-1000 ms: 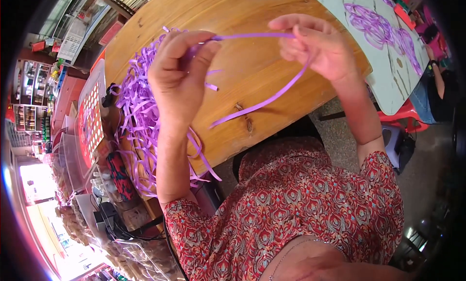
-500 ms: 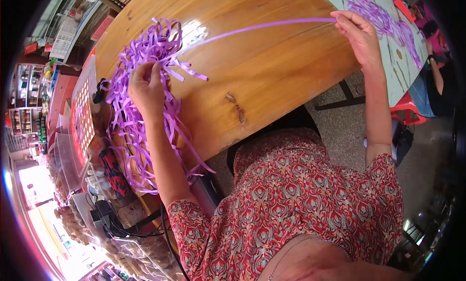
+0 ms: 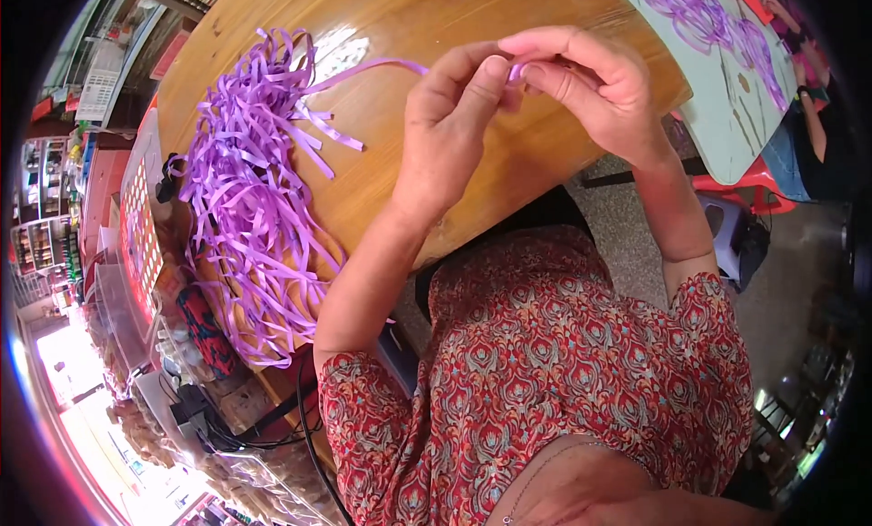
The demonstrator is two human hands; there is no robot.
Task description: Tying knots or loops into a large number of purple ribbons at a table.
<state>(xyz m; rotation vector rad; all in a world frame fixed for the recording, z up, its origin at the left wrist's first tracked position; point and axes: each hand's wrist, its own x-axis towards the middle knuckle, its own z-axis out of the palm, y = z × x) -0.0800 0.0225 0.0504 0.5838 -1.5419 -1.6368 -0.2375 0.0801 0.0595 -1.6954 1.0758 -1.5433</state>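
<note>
A loose heap of purple ribbon strips [image 3: 250,181] lies along the left side of the wooden table [image 3: 372,172], some ends hanging over its edge. From the heap one purple ribbon [image 3: 386,63] runs right to my hands. My left hand [image 3: 450,117] pinches it between thumb and fingers. Close beside it, fingertips almost touching, my right hand [image 3: 595,90] is closed on the ribbon's end, with a small purple bit showing between the fingers. Exactly how the ribbon is folded there is hidden by the fingers.
A pale green table [image 3: 727,126] adjoins at the right, with more purple ribbon loops [image 3: 708,26] on it. A person's arm [image 3: 813,126] shows beyond, near a red stool [image 3: 745,194]. Black cables [image 3: 245,435] and packed shelves [image 3: 45,199] stand at the left.
The right hand has come left with the ribbon end, and the left hand has left the heap and moved right to meet it. The ribbon between heap and hands is no longer stretched out rightward.
</note>
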